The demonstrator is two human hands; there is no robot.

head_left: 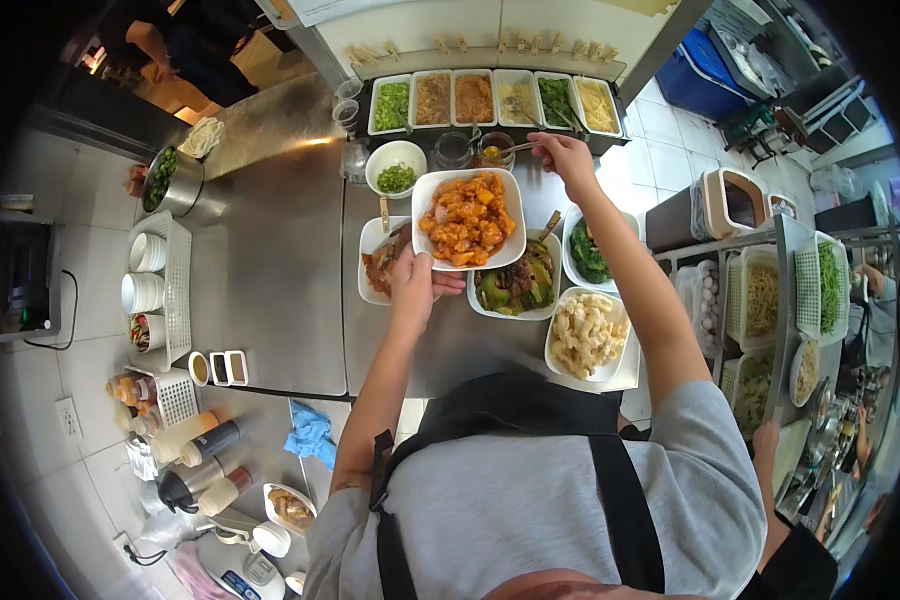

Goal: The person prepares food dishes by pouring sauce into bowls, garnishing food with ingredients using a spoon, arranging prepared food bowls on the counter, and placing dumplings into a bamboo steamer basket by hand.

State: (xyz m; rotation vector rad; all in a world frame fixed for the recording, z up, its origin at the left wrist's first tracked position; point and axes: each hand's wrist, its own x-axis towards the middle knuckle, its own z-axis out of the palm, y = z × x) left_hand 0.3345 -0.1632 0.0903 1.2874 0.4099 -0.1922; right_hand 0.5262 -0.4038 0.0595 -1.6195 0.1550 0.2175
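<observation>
Glossy white, the square dish (519, 215) of lumpy orange chunks (467, 217) is held above the smooth steel counter (270, 270), the left hand (416, 282) clamped on its near-left corner. The right hand (562, 162) has fingers pinched on a slim utensil (520, 147) at 1 of 2 round jars (496, 160).

Left hand (417, 283): partly hidden behind the orange-food bowl (519, 215).
Brown-food dish (366, 242): right side covered by that bowl and hand.
Dark-greens bowl (569, 250): partly behind the right forearm (622, 245).
Utensil (520, 147): lower end too small to tell.
Person in dark clothes (192, 50): head cut off by top edge.
</observation>
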